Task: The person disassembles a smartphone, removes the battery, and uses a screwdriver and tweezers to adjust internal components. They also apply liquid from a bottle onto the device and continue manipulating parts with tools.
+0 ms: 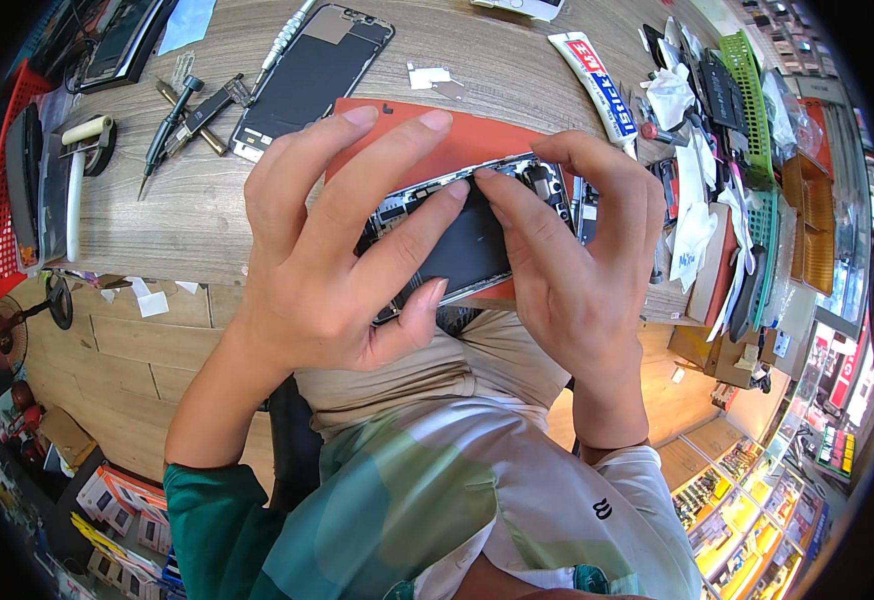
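An opened smartphone (477,245), its inner parts and black battery showing, lies on an orange-red mat (397,125) at the table's near edge. My left hand (327,235) reaches over its left part with fingers spread. The index fingertip touches the phone's far inner side, the thumb is near the battery, and the other fingers are raised over the mat. On the right, my right hand (587,230) bends around the phone. One fingertip meets the left index at the inner parts, and another is at the far edge. Anything small between the fingertips is hidden.
Beyond the mat lie a detached phone screen (312,75), a white-and-blue glue tube (597,90) and small white pieces (435,78). A screwdriver (169,130) is at left, near a red basket (2,200). Papers and parts crowd a green basket (747,105) at right.
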The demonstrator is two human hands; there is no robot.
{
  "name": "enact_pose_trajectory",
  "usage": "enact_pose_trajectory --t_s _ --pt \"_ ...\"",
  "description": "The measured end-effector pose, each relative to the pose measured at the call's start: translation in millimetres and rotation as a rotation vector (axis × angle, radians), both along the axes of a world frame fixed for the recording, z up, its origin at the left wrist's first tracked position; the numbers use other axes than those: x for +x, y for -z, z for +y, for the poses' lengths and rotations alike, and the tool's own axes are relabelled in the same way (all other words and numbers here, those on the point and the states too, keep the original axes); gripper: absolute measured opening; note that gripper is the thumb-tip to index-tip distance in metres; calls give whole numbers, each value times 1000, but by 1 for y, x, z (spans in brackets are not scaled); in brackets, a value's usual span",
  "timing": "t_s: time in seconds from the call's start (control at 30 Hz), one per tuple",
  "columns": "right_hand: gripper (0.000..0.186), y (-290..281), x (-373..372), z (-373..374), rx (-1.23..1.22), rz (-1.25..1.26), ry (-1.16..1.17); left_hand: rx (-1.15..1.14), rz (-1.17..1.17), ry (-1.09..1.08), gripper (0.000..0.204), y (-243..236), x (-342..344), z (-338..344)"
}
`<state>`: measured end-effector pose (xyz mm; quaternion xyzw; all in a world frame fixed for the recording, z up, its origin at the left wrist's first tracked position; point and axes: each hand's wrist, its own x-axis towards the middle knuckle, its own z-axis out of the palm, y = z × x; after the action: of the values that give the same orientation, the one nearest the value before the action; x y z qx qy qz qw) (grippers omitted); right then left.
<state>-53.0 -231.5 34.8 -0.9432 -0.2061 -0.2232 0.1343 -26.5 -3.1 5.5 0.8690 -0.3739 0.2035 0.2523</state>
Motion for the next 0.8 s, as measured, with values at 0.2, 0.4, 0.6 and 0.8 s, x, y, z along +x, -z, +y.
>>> enact_pose_trajectory --t_s 0.2,0.4,0.6,0.8 --pt "40 -2 1 -1 -34 11 -5 4 -43 -25 49 2 0 -1" --pt "41 3 0 -1 -16 -3 0 17 -76 -36 49 4 0 -1" --pt "41 2 2 -2 -27 11 -11 13 -79 -45 49 4 -1 -2" --pt "39 -1 1 -3 -40 47 -7 15 -47 -21 51 2 1 -2"
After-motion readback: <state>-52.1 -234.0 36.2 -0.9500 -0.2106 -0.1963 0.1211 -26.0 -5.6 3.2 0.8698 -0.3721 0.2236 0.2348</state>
